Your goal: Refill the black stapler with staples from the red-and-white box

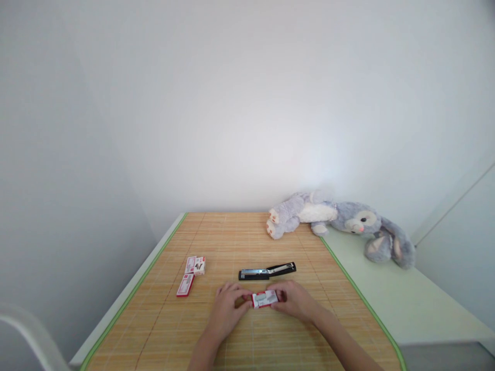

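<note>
Between my two hands is a small red-and-white staple box [264, 299], just above or on the bamboo mat. My left hand [227, 308] pinches its left end with thumb and fingers. At the other end, my right hand [294, 300] grips it the same way. A greyish patch shows on the box's upper face; I cannot tell if it is staples or print. Just beyond my hands lies a black stapler [266, 271], swung wide open, its metal track facing up.
To the left, several small red-and-white boxes [185, 285] lie close together on the bamboo mat [216, 237], which has a green edge. A grey plush rabbit [317, 212] lies along the wall at the back right. A white curved bar [31, 330] shows at lower left.
</note>
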Tool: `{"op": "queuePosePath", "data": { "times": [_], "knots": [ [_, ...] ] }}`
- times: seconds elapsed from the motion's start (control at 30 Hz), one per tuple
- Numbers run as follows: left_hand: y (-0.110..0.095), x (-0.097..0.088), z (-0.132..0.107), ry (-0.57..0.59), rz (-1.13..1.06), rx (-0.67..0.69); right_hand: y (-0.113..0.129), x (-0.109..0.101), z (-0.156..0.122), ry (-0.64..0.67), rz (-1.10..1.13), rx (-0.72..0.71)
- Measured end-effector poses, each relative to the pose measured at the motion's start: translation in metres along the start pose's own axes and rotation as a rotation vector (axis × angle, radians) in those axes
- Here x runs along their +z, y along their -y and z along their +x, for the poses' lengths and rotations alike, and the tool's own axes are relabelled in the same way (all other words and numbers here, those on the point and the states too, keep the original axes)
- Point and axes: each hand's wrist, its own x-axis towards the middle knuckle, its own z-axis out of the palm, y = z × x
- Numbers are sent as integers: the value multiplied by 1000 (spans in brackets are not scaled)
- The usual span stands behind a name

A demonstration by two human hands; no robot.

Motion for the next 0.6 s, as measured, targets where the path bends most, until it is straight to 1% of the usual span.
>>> {"op": "queuePosePath", "data": {
  "times": [0.2,0.27,0.33,0.43,0.5,0.6],
  "knots": [
    [0,9,0,-30,-23,27,8,3,4,-12,-60,12],
    [3,10,1,-93,-34,23,11,3,6,-41,-77,13],
    [7,11,3,-193,-22,-11,16,6,10,-73,-95,-2],
    [14,13,10,-308,34,-70,24,12,19,-71,-133,-27],
    [19,13,17,-328,58,-82,29,16,24,-54,-156,-17],
    [27,12,30,-297,53,-91,35,18,29,-43,-183,-10]
  ]
}}
